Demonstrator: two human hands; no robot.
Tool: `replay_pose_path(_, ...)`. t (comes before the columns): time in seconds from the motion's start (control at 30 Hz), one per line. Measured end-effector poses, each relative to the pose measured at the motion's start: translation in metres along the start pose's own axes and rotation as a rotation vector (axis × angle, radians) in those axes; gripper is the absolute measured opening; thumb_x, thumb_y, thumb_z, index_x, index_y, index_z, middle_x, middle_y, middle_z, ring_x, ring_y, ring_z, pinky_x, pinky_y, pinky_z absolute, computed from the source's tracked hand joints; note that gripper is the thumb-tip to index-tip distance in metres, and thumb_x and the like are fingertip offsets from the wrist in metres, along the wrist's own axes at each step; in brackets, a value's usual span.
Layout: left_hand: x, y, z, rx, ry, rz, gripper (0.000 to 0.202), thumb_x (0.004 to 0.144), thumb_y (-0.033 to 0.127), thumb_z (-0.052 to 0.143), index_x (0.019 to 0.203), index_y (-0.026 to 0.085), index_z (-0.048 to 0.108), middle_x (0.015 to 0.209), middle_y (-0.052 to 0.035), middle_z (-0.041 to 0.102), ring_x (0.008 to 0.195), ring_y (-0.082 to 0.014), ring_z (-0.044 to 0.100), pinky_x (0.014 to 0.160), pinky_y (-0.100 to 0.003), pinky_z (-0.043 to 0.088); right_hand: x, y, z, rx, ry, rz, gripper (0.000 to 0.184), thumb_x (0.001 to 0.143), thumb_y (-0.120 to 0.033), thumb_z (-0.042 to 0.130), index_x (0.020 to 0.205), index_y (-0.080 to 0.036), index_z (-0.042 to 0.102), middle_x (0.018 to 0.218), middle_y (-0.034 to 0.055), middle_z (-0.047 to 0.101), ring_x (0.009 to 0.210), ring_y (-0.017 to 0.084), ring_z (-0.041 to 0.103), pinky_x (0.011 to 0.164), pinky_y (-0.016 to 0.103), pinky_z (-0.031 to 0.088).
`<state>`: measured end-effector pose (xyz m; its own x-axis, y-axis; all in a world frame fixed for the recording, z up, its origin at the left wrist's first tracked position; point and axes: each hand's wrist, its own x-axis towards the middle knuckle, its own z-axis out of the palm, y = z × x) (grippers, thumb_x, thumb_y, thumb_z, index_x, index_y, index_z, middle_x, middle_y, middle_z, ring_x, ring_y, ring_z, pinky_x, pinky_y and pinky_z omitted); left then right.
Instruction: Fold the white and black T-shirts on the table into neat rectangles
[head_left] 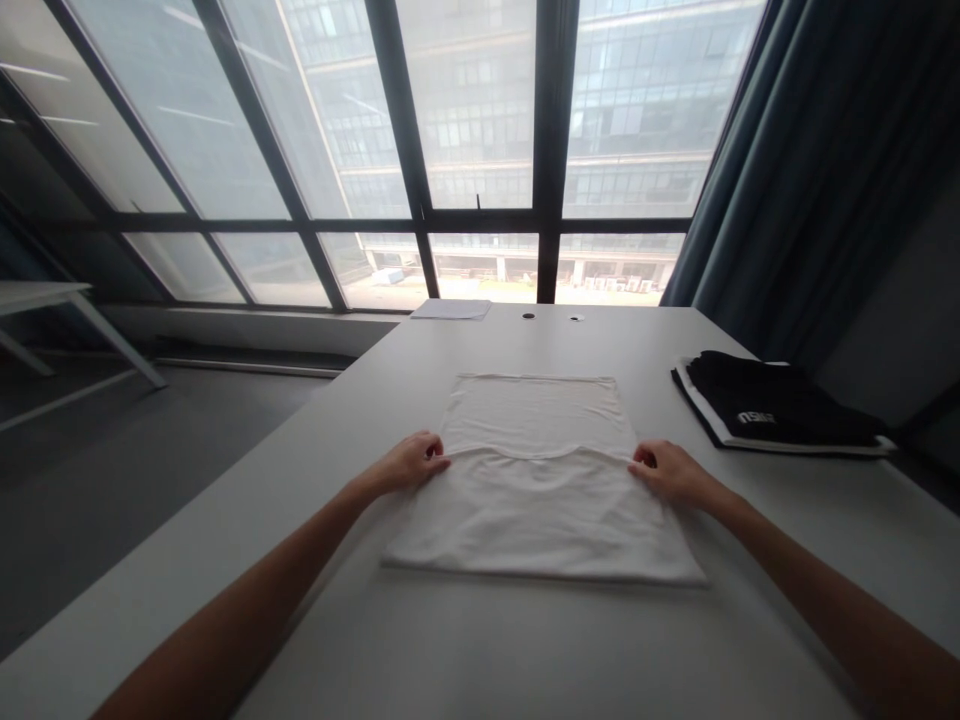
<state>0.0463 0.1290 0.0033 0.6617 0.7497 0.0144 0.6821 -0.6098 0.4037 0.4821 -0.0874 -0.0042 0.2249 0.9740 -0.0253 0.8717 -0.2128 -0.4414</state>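
Observation:
A white garment (540, 480) lies flat on the grey table (465, 640), partly folded, with a folded edge running across its middle. My left hand (409, 463) pinches the left end of that folded edge. My right hand (667, 470) pinches the right end of it. Both hands have their fingers curled closed on the cloth.
A stack of folded black and white clothes (772, 408) sits at the table's right edge. A sheet of paper (451, 309) lies at the far edge, near two small round holes (529, 316). Large windows are behind, a dark curtain (810, 170) right, another table (45, 300) far left.

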Motion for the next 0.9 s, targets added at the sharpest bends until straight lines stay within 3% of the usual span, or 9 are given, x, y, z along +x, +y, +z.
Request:
replay_pose_path(0.23,-0.001,0.005,-0.007,-0.248,-0.027,-0.041,0.040,0.077,0.059,0.063,0.079,0.019,0.058,0.072,-0.0003,0.059,0.066,-0.0171,0.051,0.060,-0.027,0.039,0.007,-0.002,-0.002,0.197,0.025,-0.048,0.019,0.077,-0.036,0.062,0.072,-0.019,0.063,0.072,0.0039,0.069,0.066,0.017,0.060,0.062,0.027,0.043)
replay_pose_path(0.4,0.002,0.010,-0.006,-0.531,-0.130,-0.079,0.056,0.075,0.060,0.070,0.108,0.015,0.068,0.070,0.0014,0.063,0.057,-0.0124,0.049,0.052,-0.023,0.036,0.014,-0.003,0.002,0.385,0.038,0.029,0.023,0.072,-0.037,0.066,0.076,-0.015,0.071,0.069,0.0061,0.071,0.064,0.018,0.062,0.059,0.027,0.045)
replay_pose_path(0.5,0.003,0.015,-0.006,-0.545,-0.019,-0.044,0.054,0.076,0.059,0.070,0.107,0.015,0.074,0.076,-0.0026,0.071,0.063,-0.0150,0.058,0.056,-0.024,0.042,0.013,-0.009,-0.003,0.426,0.106,-0.017,0.023,0.072,-0.036,0.066,0.076,-0.015,0.074,0.073,0.0072,0.074,0.068,0.020,0.065,0.064,0.029,0.048)
replay_pose_path(0.63,0.002,0.018,-0.011,-0.578,0.163,0.008,0.046,0.077,0.056,0.071,0.099,0.016,0.079,0.101,-0.0089,0.078,0.093,-0.0258,0.069,0.082,-0.032,0.053,0.010,-0.015,-0.016,0.466,0.227,-0.073,0.027,0.076,-0.041,0.065,0.082,-0.016,0.074,0.078,0.0067,0.076,0.072,0.021,0.068,0.068,0.029,0.050)
replay_pose_path(0.77,0.005,0.012,0.000,-0.530,0.285,-0.025,0.044,0.079,0.052,0.068,0.100,0.016,0.080,0.098,-0.0088,0.079,0.091,-0.0274,0.072,0.084,-0.035,0.055,0.016,-0.010,-0.011,0.432,0.291,-0.081,0.025,0.077,-0.040,0.063,0.081,-0.017,0.073,0.077,0.0063,0.076,0.073,0.022,0.068,0.069,0.031,0.050)
replay_pose_path(0.9,0.010,0.003,0.018,-0.400,0.284,0.005,0.036,0.082,0.043,0.062,0.099,0.017,0.080,0.098,-0.0080,0.079,0.091,-0.0266,0.073,0.088,-0.036,0.056,0.029,0.001,0.007,0.336,0.253,-0.091,0.022,0.078,-0.036,0.060,0.080,-0.018,0.072,0.076,0.0058,0.075,0.073,0.022,0.068,0.072,0.032,0.050)
